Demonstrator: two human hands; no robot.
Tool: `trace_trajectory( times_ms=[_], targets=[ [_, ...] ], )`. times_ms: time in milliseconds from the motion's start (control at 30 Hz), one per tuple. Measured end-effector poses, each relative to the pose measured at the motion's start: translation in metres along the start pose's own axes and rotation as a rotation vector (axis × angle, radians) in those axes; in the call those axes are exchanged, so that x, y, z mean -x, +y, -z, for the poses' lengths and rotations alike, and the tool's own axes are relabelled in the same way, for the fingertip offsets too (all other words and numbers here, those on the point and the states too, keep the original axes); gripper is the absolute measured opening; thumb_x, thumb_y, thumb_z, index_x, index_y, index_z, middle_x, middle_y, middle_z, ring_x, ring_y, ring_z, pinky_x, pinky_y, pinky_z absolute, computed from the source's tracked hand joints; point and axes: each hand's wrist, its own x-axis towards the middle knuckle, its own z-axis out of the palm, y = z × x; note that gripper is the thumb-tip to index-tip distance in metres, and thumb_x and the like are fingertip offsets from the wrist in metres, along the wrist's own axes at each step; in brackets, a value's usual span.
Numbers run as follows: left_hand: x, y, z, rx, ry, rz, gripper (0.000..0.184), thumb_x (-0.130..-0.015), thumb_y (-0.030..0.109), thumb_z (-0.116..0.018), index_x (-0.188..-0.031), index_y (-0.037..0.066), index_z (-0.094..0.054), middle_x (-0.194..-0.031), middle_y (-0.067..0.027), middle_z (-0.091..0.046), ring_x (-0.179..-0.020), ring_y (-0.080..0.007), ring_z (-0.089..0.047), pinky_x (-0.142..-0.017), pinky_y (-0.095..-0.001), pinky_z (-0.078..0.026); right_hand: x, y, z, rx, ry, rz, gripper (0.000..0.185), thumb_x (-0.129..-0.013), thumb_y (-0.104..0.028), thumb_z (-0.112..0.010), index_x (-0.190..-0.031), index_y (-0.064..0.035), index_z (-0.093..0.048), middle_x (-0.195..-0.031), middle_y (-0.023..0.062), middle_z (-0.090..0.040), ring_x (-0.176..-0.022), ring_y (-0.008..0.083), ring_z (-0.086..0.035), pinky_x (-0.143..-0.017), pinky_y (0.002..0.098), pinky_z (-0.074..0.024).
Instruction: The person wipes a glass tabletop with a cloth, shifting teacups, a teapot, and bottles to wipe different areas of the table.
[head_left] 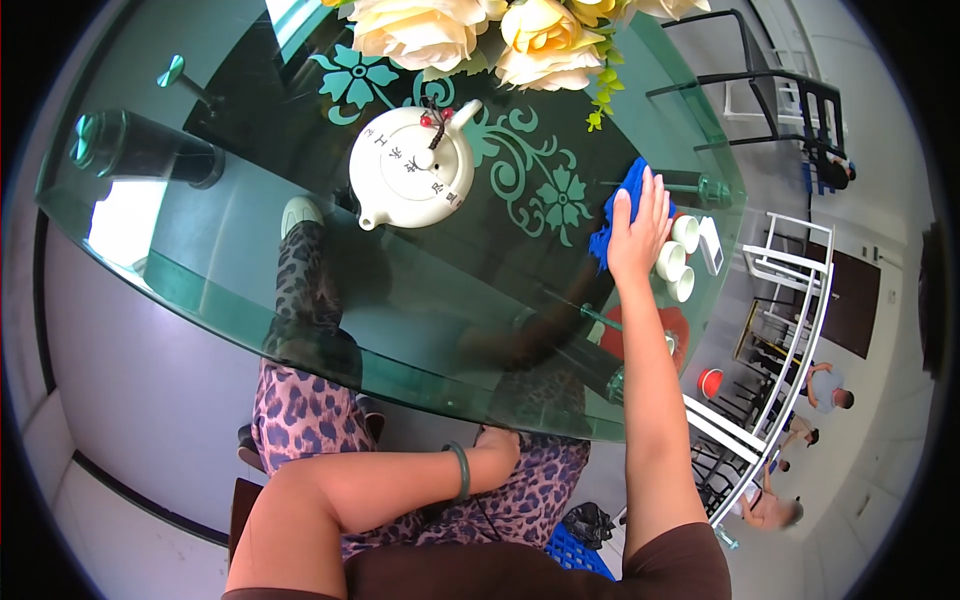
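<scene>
Our right arm [655, 420] reaches out almost straight, right of the white teapot [405, 172], and our right hand [640, 232] rests palm down, fingers extended, unclenched. Beneath it, on the glass table [445, 295], lies the blue cloth [632, 181], also right of the teapot. Three white cups [671, 261] stand just beside this hand, farther right of the teapot. Our left arm [390, 487] folds across us, our left hand [497, 457] on our side of the teapot, well apart from the cloth; its fingers are hidden, so we cannot tell whether it grasps anything.
</scene>
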Motion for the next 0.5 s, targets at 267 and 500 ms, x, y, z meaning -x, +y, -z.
trace_trajectory(
  times_ms=[267, 500],
  targets=[
    [-0.01, 0.001, -0.004, -0.019, -0.024, -0.036, 0.099, -0.065, 0.026, -0.083, -0.14, -0.012, -0.032, -0.14, -0.0233, -0.045, -0.128, -0.0316, -0.046, -0.104, -0.0354, -0.038, -0.074, -0.023, -0.025, 0.039, -0.021, -0.225, 0.066, -0.094, -0.056, -0.039, -0.148, -0.0199, -0.033, -0.155, 0.0093, -0.028, -0.144, 0.032, -0.02, -0.114, 0.056, -0.0099],
    [-0.003, 0.001, -0.001, -0.043, -0.043, -0.029, 0.084, -0.075, 0.026, -0.074, -0.139, -0.012, -0.034, -0.144, -0.0239, -0.04, -0.13, -0.0322, -0.044, -0.107, -0.0387, -0.034, -0.101, -0.051, -0.036, 0.028, -0.032, -0.147, 0.067, -0.092, -0.057, -0.04, -0.148, -0.0207, -0.032, -0.155, 0.0101, -0.027, -0.144, 0.033, -0.02, -0.114, 0.0568, -0.0092]
  ],
)
